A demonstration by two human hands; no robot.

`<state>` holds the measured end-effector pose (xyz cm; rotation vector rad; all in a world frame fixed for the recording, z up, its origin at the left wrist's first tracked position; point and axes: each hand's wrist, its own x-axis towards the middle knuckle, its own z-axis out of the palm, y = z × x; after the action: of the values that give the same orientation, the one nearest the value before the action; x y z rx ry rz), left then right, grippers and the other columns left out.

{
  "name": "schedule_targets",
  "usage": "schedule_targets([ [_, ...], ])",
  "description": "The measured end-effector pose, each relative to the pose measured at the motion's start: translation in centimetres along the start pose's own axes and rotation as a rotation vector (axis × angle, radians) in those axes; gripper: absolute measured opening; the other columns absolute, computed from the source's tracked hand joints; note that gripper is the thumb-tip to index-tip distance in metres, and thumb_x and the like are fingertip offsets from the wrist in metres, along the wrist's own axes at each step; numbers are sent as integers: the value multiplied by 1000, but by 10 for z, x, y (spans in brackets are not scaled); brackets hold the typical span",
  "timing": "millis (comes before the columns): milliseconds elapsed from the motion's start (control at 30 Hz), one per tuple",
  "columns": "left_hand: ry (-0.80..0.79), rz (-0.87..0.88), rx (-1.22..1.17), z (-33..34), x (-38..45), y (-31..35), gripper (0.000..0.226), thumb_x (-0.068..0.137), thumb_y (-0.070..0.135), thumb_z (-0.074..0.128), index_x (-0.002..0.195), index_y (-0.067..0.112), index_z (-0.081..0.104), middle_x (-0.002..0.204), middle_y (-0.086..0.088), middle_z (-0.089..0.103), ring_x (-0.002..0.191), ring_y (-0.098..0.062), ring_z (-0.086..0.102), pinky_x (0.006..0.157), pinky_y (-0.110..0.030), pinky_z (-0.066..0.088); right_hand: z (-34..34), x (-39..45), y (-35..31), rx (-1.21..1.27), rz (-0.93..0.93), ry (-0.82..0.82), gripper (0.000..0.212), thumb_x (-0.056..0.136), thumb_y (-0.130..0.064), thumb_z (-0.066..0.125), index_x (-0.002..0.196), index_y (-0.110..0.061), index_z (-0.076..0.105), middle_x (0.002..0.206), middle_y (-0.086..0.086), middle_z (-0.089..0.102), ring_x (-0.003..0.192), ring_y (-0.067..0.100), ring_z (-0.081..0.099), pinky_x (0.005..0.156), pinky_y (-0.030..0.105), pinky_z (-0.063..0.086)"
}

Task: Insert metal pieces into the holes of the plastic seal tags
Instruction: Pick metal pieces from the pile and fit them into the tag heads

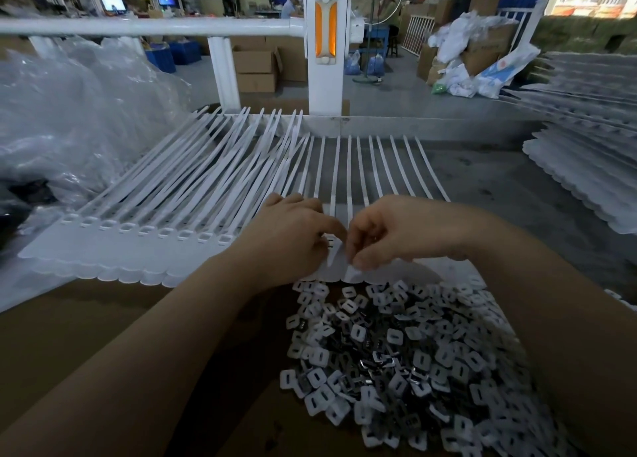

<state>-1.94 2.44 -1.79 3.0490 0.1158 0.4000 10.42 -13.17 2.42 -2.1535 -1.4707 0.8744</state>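
A strip of joined white plastic seal tags (138, 250) lies across the table, its long tails fanning away from me. My left hand (293, 236) rests on the strip's middle with fingers curled down onto the tag heads. My right hand (389, 231) hovers just beside it, fingertips pinching something small over a tag hole near the strip's front edge; the piece itself is hidden. A heap of small metal pieces with white plastic caps (413, 360) lies on brown cardboard (103, 336) in front of me, below my right forearm.
Crumpled clear plastic bags (69, 112) sit at the left. More stacked tag strips (586, 167) lie at the right. A white railing with a post (325, 50) runs behind the grey table (499, 187). Boxes and a person are far back.
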Motion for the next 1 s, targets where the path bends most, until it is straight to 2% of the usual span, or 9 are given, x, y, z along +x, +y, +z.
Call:
schedule_targets([
  [67,3,-37,-24,-2,1,-3,36,88,21,54,115,44,65,93,14,48,100,-9,47,89,-29,23,3,-3,-8,-24,-78,-139,9,83,-23,75,87,-30,73,87,-5,72,77,10,66,70,28,56],
  [167,10,-79,-52,-3,1,-5,38,87,18,56,110,46,66,90,15,52,93,-5,44,89,-29,23,11,-3,-17,-68,-159,-207,14,80,-20,78,90,-28,73,83,-8,69,67,-3,60,65,13,49],
  [333,9,-126,-193,-2,2,-4,44,89,14,56,90,57,55,92,13,56,100,-9,49,98,-34,27,18,0,-23,-162,-138,-275,29,75,-24,83,100,-30,69,80,-6,67,66,-1,61,65,18,52],
  [400,16,-153,-236,-1,3,-3,51,90,11,54,82,61,50,96,13,56,108,-11,50,105,-40,28,18,-1,-24,-182,-122,-297,32,73,-26,84,100,-31,68,81,-5,66,65,-1,60,60,14,49],
  [467,22,-174,-261,0,3,-3,57,90,8,53,77,63,48,95,12,55,107,-12,49,106,-43,30,17,-2,-26,-184,-116,-310,32,72,-27,85,99,-31,67,82,-5,66,63,-2,58,56,10,46],
  [567,42,-173,-309,1,3,-4,54,89,7,53,82,60,54,93,11,56,98,-9,47,101,-44,38,18,-3,-27,-160,-127,-310,31,73,-23,84,97,-28,65,82,0,65,63,2,57,56,11,46],
  [667,51,-169,-327,3,3,-5,54,89,5,53,82,59,54,93,8,59,96,-11,49,97,-42,39,19,-4,-30,-173,-155,-344,24,76,-22,82,92,-28,66,87,2,67,71,10,60,61,14,48],
  [833,61,-160,-321,5,2,-6,51,89,5,51,86,55,59,93,8,58,96,-10,47,96,-38,36,22,-3,-33,-175,-147,-356,20,76,-24,82,92,-28,70,77,-7,68,65,-1,58,58,9,45],
  [1000,56,-148,-294,6,2,-5,46,89,5,52,97,47,70,95,6,60,96,-12,48,94,-36,34,25,-3,-34,-184,-154,-350,16,78,-24,81,91,-24,73,76,-15,68,66,-7,60,59,6,43],
])
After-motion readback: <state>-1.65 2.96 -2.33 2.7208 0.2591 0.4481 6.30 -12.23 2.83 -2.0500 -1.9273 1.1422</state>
